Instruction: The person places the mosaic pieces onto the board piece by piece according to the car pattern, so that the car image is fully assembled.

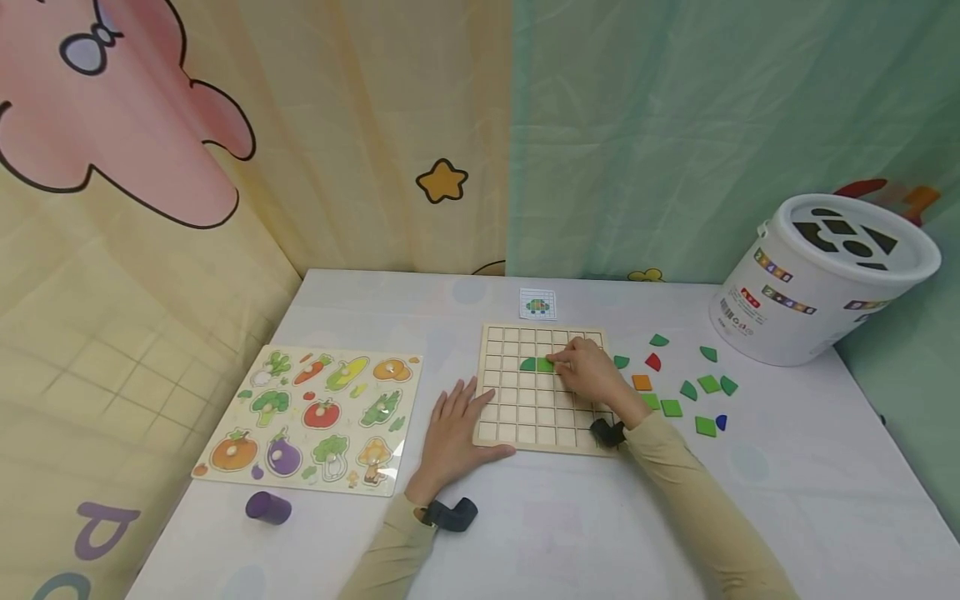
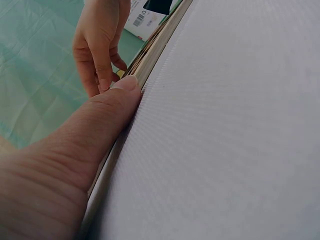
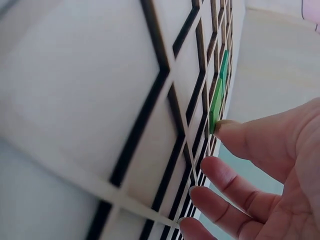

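A wooden grid board [image 1: 510,425] lies on the table. On it, a dark green rounded piece [image 1: 528,364] sits beside a light green square tile [image 1: 545,364]. My right hand [image 1: 592,371] reaches over the board. In the right wrist view one fingertip [image 3: 222,127] touches the near end of the green tile [image 3: 215,107], while the other fingers stay apart from it, slightly bent. My left hand [image 1: 453,433] spreads around the board's near left corner, with fingers on its left edge. Its thumb [image 2: 112,102] lies along the front edge.
Loose green, red, orange and blue pieces [image 1: 671,407] lie right of the board. A small picture card [image 1: 538,305] is behind it. A vegetable puzzle board [image 1: 307,417] and a purple cylinder [image 1: 267,507] lie left. A white bucket [image 1: 795,292] stands back right.
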Demonstrator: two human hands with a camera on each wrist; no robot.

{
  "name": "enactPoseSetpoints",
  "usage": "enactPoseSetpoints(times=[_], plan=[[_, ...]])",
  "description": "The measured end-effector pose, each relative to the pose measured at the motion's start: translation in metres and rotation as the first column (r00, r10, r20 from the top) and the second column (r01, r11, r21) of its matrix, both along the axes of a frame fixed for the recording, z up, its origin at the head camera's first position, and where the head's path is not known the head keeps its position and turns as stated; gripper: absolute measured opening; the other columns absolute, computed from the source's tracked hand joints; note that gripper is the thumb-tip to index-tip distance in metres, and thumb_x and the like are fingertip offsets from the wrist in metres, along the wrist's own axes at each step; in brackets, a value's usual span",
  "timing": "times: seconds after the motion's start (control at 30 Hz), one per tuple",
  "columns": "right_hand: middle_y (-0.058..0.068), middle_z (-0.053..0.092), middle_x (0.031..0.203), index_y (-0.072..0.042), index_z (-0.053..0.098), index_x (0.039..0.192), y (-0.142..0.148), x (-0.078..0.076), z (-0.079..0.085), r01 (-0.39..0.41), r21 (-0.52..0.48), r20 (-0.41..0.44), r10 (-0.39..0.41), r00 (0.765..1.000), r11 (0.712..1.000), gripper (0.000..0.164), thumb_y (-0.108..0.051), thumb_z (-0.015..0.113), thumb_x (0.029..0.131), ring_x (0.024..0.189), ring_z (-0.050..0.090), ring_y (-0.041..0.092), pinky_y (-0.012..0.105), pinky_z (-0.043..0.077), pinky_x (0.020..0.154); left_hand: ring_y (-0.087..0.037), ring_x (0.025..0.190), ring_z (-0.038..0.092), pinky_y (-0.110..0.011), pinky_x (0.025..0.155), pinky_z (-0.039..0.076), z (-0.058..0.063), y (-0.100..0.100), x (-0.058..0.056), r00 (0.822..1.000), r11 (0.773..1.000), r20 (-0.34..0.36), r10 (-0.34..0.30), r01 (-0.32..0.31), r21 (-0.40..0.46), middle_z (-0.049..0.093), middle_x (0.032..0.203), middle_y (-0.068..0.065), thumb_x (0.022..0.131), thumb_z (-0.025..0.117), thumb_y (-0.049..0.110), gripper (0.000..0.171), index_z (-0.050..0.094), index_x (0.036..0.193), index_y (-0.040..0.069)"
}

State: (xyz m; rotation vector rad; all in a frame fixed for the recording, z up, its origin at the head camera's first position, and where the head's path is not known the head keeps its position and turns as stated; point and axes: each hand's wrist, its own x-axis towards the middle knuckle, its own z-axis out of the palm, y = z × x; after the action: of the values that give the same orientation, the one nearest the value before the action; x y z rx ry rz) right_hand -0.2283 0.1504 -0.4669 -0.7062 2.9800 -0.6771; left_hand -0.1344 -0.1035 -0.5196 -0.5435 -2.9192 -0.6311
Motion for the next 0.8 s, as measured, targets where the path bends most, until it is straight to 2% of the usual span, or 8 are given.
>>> enactPoseSetpoints(times=[0.2,0.33,0.47,0.67,0.8], plan=[[0.006,0.056,0.090,-0.003,0.073,0.106,0.008,0.005,0.001,-0.040,-0.068,-0.029,0.038,0.999,0.997,0.019,-0.007,0.061,0.091,0.081,0.049,0.022,0.034,0.040,0.067,-0.026,0.143,0.010,-0.044,0.114,0.005,0.000,0.000,-0.001,1.000,1.000,-0.001,-0.002,0.002,0.001,0.021,0.155,-0.009,0.071,0.063,0.072,0.095,0.041,0.144,0.017],[0.007,0.059,0.091,-0.002,0.073,0.102,0.019,0.006,0.003,-0.031,-0.131,-0.034,0.027,0.999,0.991,0.017,-0.007,0.061,0.091,0.085,0.052,0.025,0.038,0.044,0.070,-0.026,0.143,0.011,-0.044,0.114,0.005,0.000,0.000,-0.001,1.000,1.000,-0.006,-0.003,0.003,0.005,0.021,0.155,-0.009,0.071,0.064,0.072,0.095,0.041,0.144,0.016],[0.010,0.063,0.095,-0.002,0.072,0.103,0.032,0.006,0.007,0.059,-0.163,0.019,-0.057,0.998,0.985,0.018,-0.010,0.061,0.091,0.089,0.056,0.028,0.043,0.048,0.075,-0.026,0.143,0.011,-0.044,0.114,0.005,0.000,0.000,-0.001,1.000,1.000,-0.006,-0.005,0.005,0.010,0.021,0.155,-0.009,0.070,0.064,0.071,0.095,0.041,0.144,0.016],[0.017,0.062,0.099,0.001,0.070,0.104,0.059,0.007,0.007,0.196,-0.155,0.027,-0.194,0.981,0.968,0.022,-0.015,0.061,0.093,0.081,0.057,0.027,0.042,0.048,0.067,-0.026,0.143,0.010,-0.044,0.114,0.004,0.001,0.001,-0.001,1.000,1.000,0.004,-0.002,0.002,0.009,0.021,0.155,-0.009,0.070,0.065,0.071,0.095,0.041,0.144,0.017],[0.021,0.060,0.101,0.003,0.068,0.106,0.077,0.008,0.008,0.282,-0.138,0.046,-0.278,0.959,0.950,0.025,-0.016,0.060,0.093,0.078,0.059,0.030,0.043,0.048,0.063,-0.026,0.143,0.010,-0.044,0.114,0.004,0.003,0.001,0.001,1.000,1.000,0.012,0.002,-0.002,0.014,0.021,0.155,-0.009,0.070,0.066,0.070,0.095,0.041,0.144,0.016]])
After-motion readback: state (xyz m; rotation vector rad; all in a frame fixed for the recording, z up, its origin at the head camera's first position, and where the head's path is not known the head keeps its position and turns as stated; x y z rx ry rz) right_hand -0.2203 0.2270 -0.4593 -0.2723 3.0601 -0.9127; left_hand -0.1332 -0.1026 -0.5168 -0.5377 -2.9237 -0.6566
